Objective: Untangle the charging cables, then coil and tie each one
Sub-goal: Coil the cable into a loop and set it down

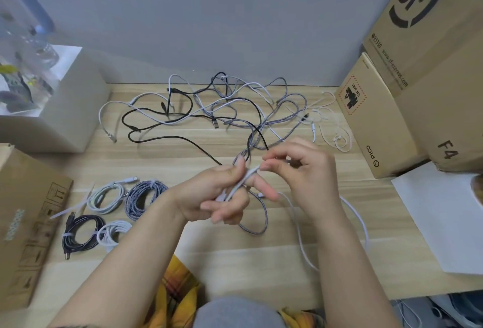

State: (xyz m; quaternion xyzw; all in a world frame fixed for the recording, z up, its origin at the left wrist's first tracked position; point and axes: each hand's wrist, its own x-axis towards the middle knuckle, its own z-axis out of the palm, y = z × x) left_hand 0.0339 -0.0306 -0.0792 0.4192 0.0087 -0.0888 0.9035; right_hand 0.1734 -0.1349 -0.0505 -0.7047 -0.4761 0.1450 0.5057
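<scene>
A tangle of black, white and grey braided cables sprawls over the far part of the wooden table. My left hand grips a white cable in the middle of the table. My right hand pinches the same cable at its upper end, just right of the left hand. The white cable's slack loops down to the right beneath my right forearm. A grey braided cable curls under both hands. Several coiled and tied cables lie at the near left.
Cardboard boxes stand at the right, another cardboard box at the left edge. A white box sits at the back left. A white sheet lies at the right. A thin white earphone cable lies beside the right boxes.
</scene>
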